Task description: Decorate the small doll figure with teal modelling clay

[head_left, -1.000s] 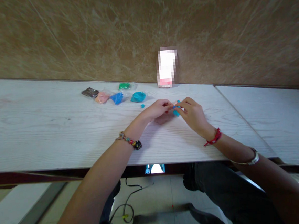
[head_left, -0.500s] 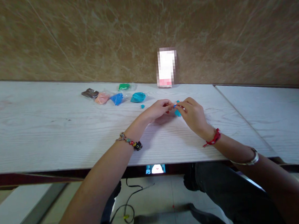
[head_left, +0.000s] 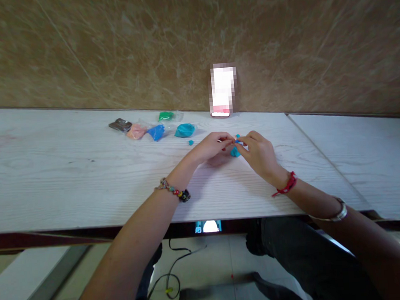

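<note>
Between the fingertips of my two hands is a small piece of blue modelling clay (head_left: 237, 141). My left hand (head_left: 217, 145) pinches it from the left, and my right hand (head_left: 258, 151) pinches it from the right. Just under the fingers, turquoise modelling clay (head_left: 235, 152) shows on the table, partly hidden by my right hand. A small turquoise lump (head_left: 190, 142) lies to the left of my left hand. Behind that lump is a clear bag of turquoise clay (head_left: 184, 130).
More bagged clay lies at the back left: blue (head_left: 156, 132), green (head_left: 166, 116), peach (head_left: 136, 131) and dark brown (head_left: 120, 125). A phone (head_left: 222, 91), its screen blurred, leans against the marbled wall (head_left: 108, 46). The white table (head_left: 67, 188) ends in front of my legs.
The fingertips have shifted slightly around the blue clay, and more of it shows. The turquoise clay below appears a little further left. Both forearms stay almost where they were.
</note>
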Tool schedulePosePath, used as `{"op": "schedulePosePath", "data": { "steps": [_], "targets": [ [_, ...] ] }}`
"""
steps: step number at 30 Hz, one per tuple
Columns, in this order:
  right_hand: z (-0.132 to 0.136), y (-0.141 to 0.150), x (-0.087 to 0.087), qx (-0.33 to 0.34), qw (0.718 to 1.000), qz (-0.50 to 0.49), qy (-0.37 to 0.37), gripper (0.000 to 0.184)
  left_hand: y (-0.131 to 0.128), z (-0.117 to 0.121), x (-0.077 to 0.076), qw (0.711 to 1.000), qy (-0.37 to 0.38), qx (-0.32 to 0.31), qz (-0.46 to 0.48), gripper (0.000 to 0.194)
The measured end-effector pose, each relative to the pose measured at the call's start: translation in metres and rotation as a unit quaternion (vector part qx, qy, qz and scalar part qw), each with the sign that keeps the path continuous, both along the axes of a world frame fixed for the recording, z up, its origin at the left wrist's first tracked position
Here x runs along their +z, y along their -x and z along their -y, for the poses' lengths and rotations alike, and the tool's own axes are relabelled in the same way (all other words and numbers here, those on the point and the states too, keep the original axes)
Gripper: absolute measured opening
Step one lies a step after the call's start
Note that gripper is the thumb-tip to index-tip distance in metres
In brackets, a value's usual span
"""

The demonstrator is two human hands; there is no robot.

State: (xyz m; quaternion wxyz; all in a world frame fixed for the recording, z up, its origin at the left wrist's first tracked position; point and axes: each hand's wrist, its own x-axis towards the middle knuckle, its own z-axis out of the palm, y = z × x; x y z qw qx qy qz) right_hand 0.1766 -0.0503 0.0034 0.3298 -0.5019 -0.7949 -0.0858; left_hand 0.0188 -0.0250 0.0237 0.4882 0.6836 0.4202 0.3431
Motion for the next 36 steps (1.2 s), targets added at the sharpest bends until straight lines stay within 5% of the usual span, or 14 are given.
{"op": "schedulePosePath", "data": {
  "steps": [8, 21, 36],
  "targets": [
    [0.001, -0.001, 0.002, -0.010, 1.000, 0.006, -0.011, 0.024, 0.007, -0.007, -0.002, 0.995, -0.025, 0.063, -0.073, 0.017],
    [0.002, 0.000, 0.005, -0.013, 1.000, 0.001, -0.006, 0.020, 0.004, -0.011, -0.010, 0.997, -0.065, -0.016, -0.028, 0.016],
    [-0.003, -0.001, 0.003, -0.002, 0.999, -0.044, 0.025, 0.019, 0.004, -0.012, -0.010, 0.997, -0.071, -0.002, -0.030, 0.019]
  ]
}}
